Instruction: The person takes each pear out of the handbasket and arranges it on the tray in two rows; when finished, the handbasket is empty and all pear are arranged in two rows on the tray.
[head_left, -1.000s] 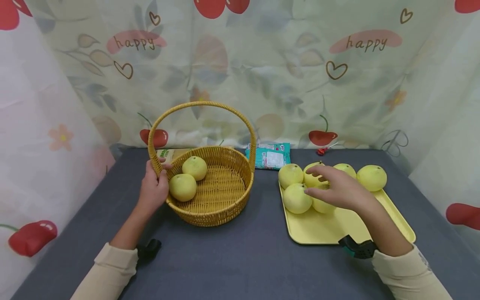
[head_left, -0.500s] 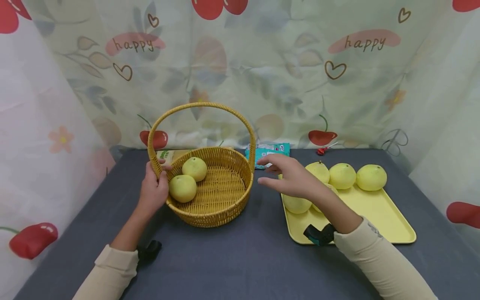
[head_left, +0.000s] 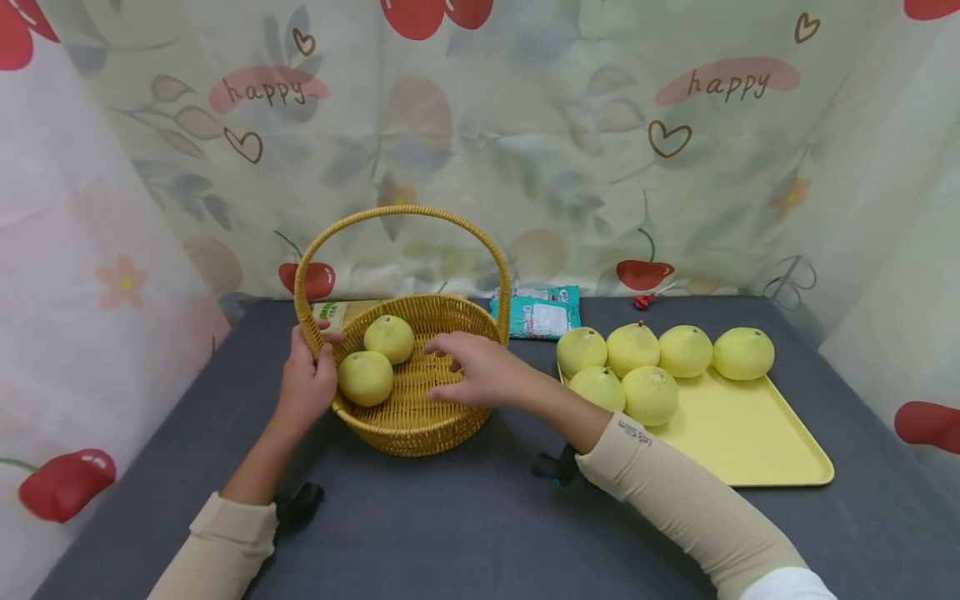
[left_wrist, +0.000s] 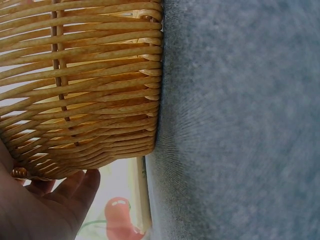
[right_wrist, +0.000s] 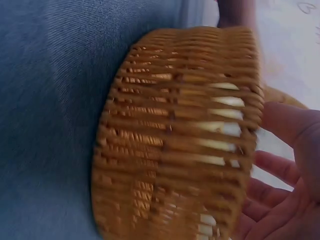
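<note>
My left hand [head_left: 309, 375] grips the wicker basket [head_left: 420, 440] at its left side, where the tall arched handle [head_left: 401, 208] meets the rim. Two pale yellow-green round fruits [head_left: 366, 378] lie inside, against the left wall. Over the right half of the basket is my right hand [head_left: 480, 371], holding nothing, its fingers loosely bent and spread from the thumb. In the right wrist view the fingers [right_wrist: 275, 167] show beyond the woven wall, near the rim. The left wrist view has the left hand's fingers [left_wrist: 82, 192] at the basket's edge.
A yellow tray [head_left: 742, 442] on the right bears several more such fruits [head_left: 651, 395], mostly at its back and left. Behind the basket lie a teal packet [head_left: 551, 315] and a brown packet [head_left: 337, 312]. A small red item [head_left: 643, 301] lies by the curtain.
My right hand has moved left from above the tray's fruits to over the basket, staying empty. The left hand keeps its grip, and the basket and fruits have not moved.
</note>
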